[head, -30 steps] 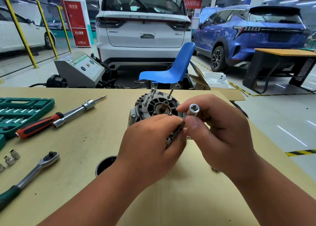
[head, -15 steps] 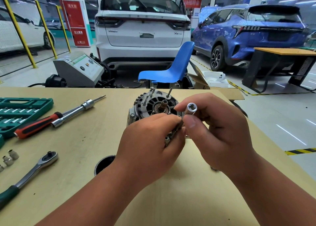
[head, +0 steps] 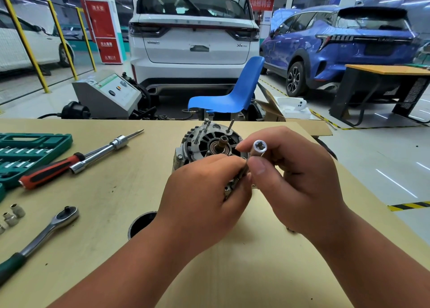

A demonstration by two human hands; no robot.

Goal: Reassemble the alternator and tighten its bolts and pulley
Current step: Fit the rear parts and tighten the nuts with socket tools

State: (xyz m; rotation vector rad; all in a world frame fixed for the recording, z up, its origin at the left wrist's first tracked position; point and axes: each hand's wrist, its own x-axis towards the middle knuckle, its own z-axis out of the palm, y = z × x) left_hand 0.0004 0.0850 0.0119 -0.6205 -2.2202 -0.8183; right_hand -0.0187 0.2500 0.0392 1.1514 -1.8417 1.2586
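I had a single view: the head camera looked forward and down from close above the table (head: 104, 203), the alternator (head: 202, 142) near centre, a white car (head: 195, 40) far off at twelve o'clock.

Bright overhead strip lighting, sharp, edges bowed.

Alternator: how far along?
Done: bolts inserted in the alternator, standing proud. In hand: right hand holds a socket; left hand pinches a slim metal part. Left: tightening bolts; shaft bare, no pulley; ratchet lies unused.
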